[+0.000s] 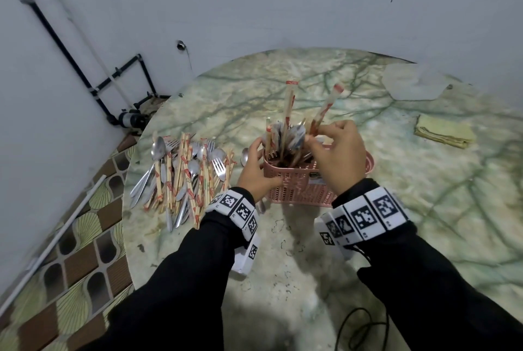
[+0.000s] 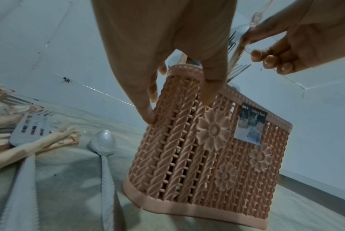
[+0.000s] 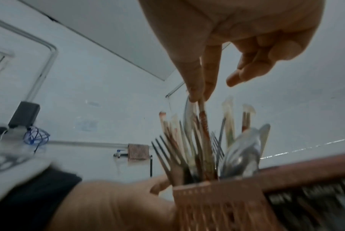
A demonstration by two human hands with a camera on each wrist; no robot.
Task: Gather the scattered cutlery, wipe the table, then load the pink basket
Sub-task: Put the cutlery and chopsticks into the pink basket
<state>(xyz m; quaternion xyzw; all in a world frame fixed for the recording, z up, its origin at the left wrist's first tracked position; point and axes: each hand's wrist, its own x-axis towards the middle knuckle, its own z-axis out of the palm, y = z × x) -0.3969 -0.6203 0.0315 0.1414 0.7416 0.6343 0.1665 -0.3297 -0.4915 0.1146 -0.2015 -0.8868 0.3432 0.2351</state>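
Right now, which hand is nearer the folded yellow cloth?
Right. The right hand is over the pink basket, pinching wrapped chopsticks, on the side of the yellow cloth. The left hand grips the basket's far side.

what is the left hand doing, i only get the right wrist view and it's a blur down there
Observer: The left hand grips the near left corner of the pink basket, fingers over the rim, thumb on the outer wall.
Operator: is the basket flat on the table
Observer: No, the left wrist view shows it tilted, with one bottom edge off the table.
Operator: how much is left to load
Observer: A sizeable pile of cutlery lies left of the basket, and one spoon lies apart, close to the basket's base.
Operator: cloth anywhere
Observer: A folded yellow cloth lies on the table, far right.
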